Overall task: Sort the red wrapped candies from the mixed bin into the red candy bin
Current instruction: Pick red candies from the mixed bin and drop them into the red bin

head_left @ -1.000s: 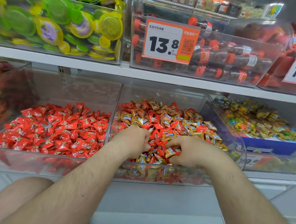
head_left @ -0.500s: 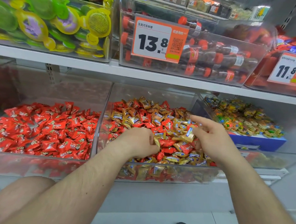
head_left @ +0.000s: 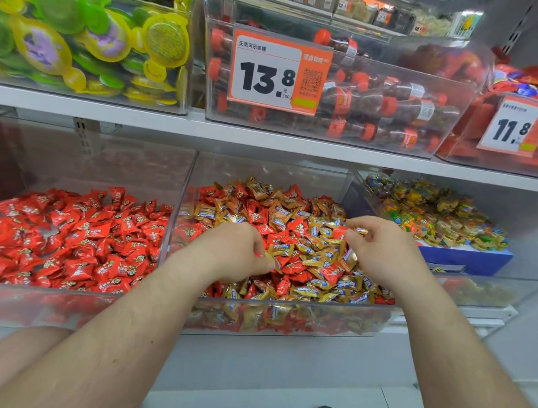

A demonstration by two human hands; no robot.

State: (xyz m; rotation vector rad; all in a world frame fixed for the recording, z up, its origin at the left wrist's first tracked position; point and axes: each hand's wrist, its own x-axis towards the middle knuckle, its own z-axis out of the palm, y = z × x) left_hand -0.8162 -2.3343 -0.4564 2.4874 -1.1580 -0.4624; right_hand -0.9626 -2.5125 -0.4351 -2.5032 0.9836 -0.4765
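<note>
- Left hand (head_left: 235, 252), frame centre, lies knuckles-up in the mixed bin (head_left: 285, 313); fingers curled over red and gold wrappers, contents of the grip hidden.
- Right hand (head_left: 382, 253), right of centre: fingers (head_left: 354, 224) pinched narrow on a red wrapped candy (head_left: 339, 232).
- Red candy bin (head_left: 63, 304), lower left, adjoins the mixed bin.

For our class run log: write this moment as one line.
stage: picking | left hand: closed, in mixed bin | right hand: pinching red candy | red candy bin: left
</note>
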